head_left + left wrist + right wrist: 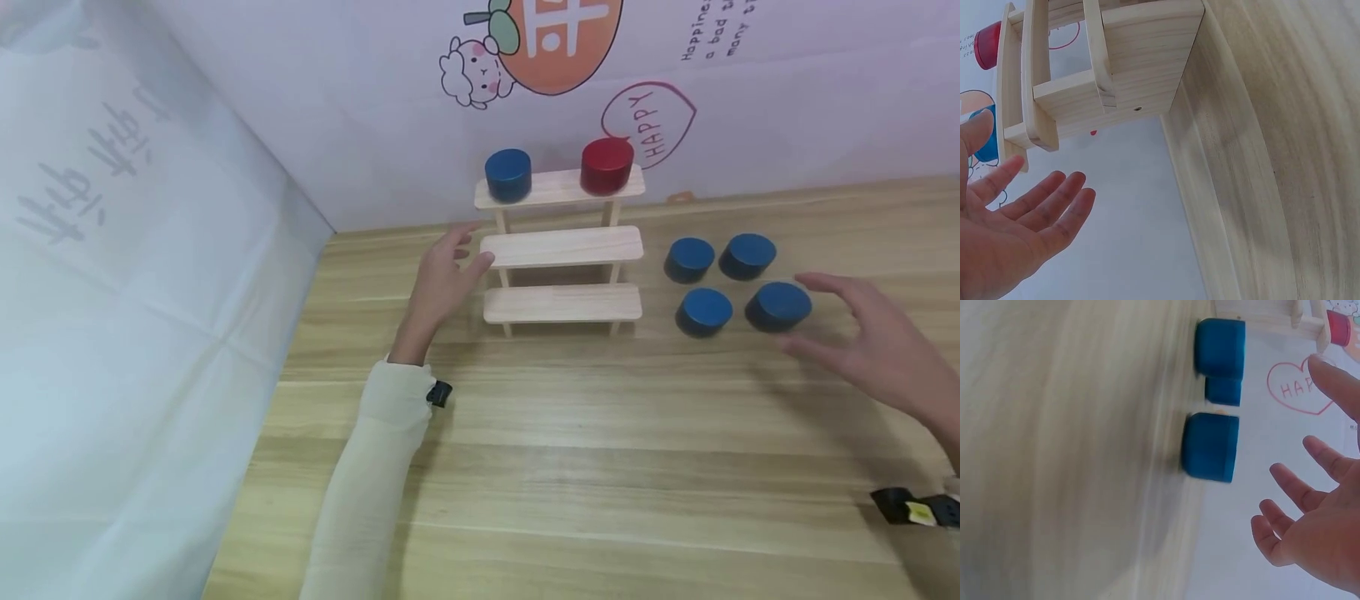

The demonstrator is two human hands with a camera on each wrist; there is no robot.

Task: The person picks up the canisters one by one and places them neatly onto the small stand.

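Note:
A three-tier wooden rack (562,247) stands against the back sheet. On its top tier sit a blue cylinder (508,176) at the left and a red cylinder (607,167) at the right. My left hand (441,283) is beside the rack's left end, thumb near the middle tier, fingers loosely spread and holding nothing. To the right of the rack, several blue cylinders stand on the table in two rows. Nearest my right hand (873,346) is the front right blue cylinder (778,307); thumb and fingers spread apart around its right side without gripping it.
The wood-grain table (570,483) meets a printed white sheet (375,125) at the back. Another pale sheet (150,333) borders the left side. The rack's two lower tiers show bare wood. A small black device (439,393) is strapped at the left wrist.

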